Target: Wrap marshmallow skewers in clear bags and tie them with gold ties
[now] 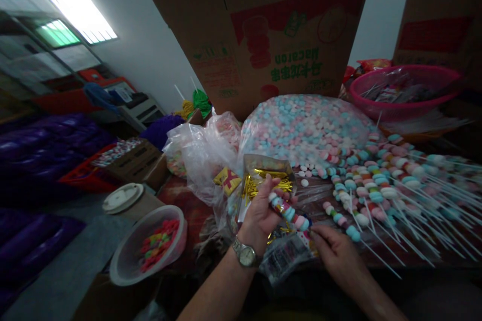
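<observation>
Across the fingers of my left hand [262,209] lies a candy skewer [286,211] of blue, pink and white pieces, in what looks like a clear printed wrapper. The thumb of that hand points up beside it. At the skewer's lower right end, my right hand [333,248] has thumb and fingers pinched together; what is between them is too small to make out. Below the hands is a pile of clear printed wrappers [284,256]. Just behind my left hand stands an open box of gold twist ties [269,180].
Candy skewers [376,185] on white sticks are heaped at right. A big clear bag of candies [301,125] stands behind, before a cardboard box [278,35]. A pink basin [406,93] is at back right, a bowl of gummy rings [148,246] at left.
</observation>
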